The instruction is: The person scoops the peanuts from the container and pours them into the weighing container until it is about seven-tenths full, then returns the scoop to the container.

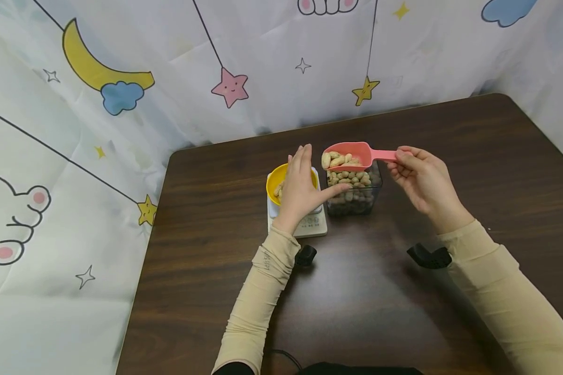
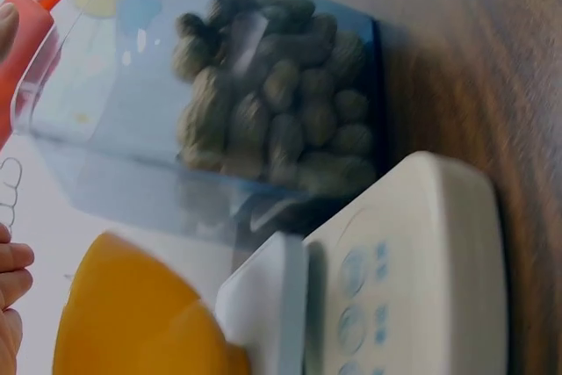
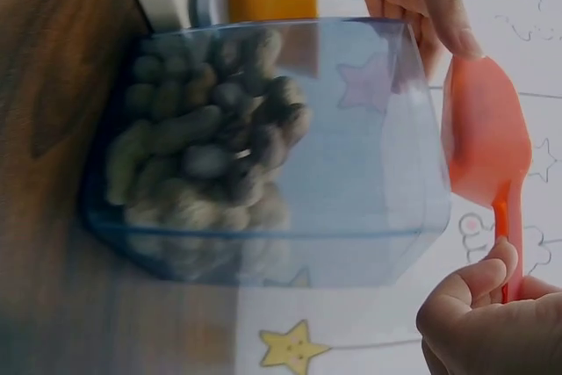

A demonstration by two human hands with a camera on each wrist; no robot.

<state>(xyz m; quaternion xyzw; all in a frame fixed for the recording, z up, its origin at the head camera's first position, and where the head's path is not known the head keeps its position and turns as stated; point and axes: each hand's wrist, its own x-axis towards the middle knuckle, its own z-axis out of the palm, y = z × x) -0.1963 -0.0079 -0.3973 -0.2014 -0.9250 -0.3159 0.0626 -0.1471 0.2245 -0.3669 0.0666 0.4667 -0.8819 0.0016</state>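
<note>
My right hand point(image 1: 424, 179) grips the handle of a pink scoop point(image 1: 365, 153), which holds several unshelled peanuts point(image 1: 339, 161). The scoop is above a clear plastic container point(image 1: 377, 182) partly filled with peanuts point(image 3: 202, 160). My left hand point(image 1: 301, 190) has its fingers straight and its thumb stretched toward the container. In the right wrist view the left thumb point(image 3: 458, 32) is at the scoop's edge; whether it touches cannot be told. Behind the left hand, a yellow bowl point(image 1: 274, 179) with some peanuts in it sits on a white kitchen scale point(image 1: 313, 227).
All this stands on a dark wooden table point(image 1: 206, 219), toward its back edge. The scale is directly left of the container. A white curtain point(image 1: 281, 99) with cartoon prints hangs behind. A black cable point(image 1: 286, 354) lies at the front edge.
</note>
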